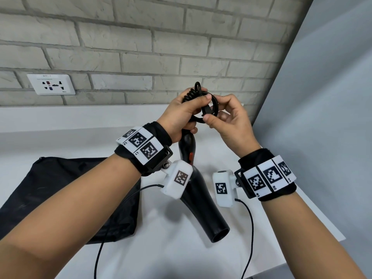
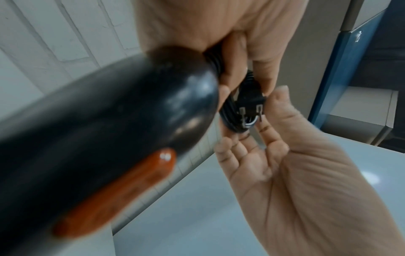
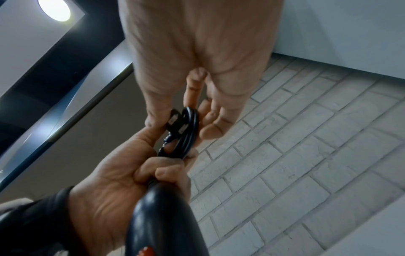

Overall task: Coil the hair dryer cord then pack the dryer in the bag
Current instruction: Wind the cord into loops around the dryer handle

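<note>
My left hand grips the coiled cord at the hair dryer handle, held above the white worktop. My right hand pinches the plug. The black bag lies left.

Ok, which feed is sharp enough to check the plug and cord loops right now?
Head view: evenly lit and sharp on the coiled cord, though wide-angle bending shows at the edges. Left wrist view: hair dryer blurred up close, plug prongs readable. Right wrist view: soft throughout, ceiling lamp glaring.
</note>
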The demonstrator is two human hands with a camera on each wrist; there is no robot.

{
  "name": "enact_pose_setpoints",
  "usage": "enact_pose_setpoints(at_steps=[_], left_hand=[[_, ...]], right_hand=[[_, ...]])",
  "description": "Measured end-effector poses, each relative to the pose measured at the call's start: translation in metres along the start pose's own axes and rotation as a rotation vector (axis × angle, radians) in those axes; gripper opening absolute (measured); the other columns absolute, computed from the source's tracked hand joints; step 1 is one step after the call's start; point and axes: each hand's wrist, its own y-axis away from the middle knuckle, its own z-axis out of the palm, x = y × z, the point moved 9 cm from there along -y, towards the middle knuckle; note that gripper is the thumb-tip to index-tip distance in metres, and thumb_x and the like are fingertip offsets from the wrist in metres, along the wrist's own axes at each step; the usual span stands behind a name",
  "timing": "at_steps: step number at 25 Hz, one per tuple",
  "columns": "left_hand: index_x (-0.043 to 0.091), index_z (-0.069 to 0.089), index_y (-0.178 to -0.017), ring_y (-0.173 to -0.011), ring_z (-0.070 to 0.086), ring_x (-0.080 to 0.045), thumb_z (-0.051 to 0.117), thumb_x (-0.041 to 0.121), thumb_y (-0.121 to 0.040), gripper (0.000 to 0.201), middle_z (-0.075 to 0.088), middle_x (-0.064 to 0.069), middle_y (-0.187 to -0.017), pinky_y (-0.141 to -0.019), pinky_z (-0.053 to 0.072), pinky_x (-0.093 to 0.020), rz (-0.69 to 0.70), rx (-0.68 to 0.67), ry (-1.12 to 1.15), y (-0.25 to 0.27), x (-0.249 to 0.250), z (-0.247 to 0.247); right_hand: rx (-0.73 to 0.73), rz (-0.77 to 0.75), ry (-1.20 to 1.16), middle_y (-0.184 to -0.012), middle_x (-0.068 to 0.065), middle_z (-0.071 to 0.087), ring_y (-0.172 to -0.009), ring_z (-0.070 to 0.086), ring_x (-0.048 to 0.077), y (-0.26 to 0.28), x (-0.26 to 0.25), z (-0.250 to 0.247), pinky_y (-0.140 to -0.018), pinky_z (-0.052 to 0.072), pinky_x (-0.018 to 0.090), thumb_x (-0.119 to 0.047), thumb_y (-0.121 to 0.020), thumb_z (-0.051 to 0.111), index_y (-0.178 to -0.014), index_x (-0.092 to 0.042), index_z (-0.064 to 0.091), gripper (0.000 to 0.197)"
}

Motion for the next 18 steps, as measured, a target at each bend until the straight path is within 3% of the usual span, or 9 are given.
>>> enact_pose_setpoints(at_steps=[7, 10, 13, 18], left_hand=[[0.031, 0.057, -0.094, -0.030, 0.021, -0.004, 0.059, 0.024, -0.089, 0.009, 0.046, 0.002, -0.071, -0.043, 0.024, -0.020, 0.030, -0.008, -0.023, -0.0030, 0.0000, 0.0005], [0.028, 0.056, -0.087, -0.031, 0.023, -0.004, 0.063, 0.022, -0.085, 0.010, 0.050, 0.003, -0.068, -0.041, 0.023, -0.017, 0.031, 0.018, -0.032, -0.0018, -0.0025, -0.0017], [0.025, 0.056, -0.081, -0.033, 0.022, -0.005, 0.060, 0.028, -0.087, 0.008, 0.050, 0.008, -0.054, -0.042, 0.023, -0.017, 0.011, 0.014, -0.008, -0.0017, -0.0042, -0.0010], [0.026, 0.057, -0.095, -0.031, 0.020, -0.004, 0.058, 0.027, -0.089, 0.006, 0.046, 0.004, -0.067, -0.041, 0.024, -0.017, 0.031, 0.011, -0.001, -0.0030, -0.0019, -0.0001]], right_hand=[[0.057, 0.010, 0.079, -0.070, -0.004, 0.048, -0.049, 0.052, -0.004, -0.0019, 0.0014, -0.0041, -0.049, 0.042, 0.013, 0.011, -0.082, 0.055, -0.088, -0.020, 0.047, 0.033], [0.066, 0.016, 0.090, -0.063, -0.004, 0.044, -0.045, 0.050, -0.004, -0.0046, 0.0000, -0.0031, -0.045, 0.040, 0.014, 0.009, -0.081, 0.057, -0.084, -0.022, 0.048, 0.032], [0.078, 0.050, 0.059, -0.063, 0.001, 0.045, -0.041, 0.051, -0.004, -0.0048, 0.0037, -0.0020, -0.045, 0.040, 0.007, 0.008, -0.082, 0.059, -0.085, -0.022, 0.045, 0.033], [0.081, 0.012, 0.116, -0.065, -0.001, 0.045, -0.045, 0.048, -0.005, -0.0062, 0.0049, -0.0018, -0.049, 0.039, 0.007, 0.003, -0.086, 0.054, -0.086, -0.026, 0.045, 0.031]])
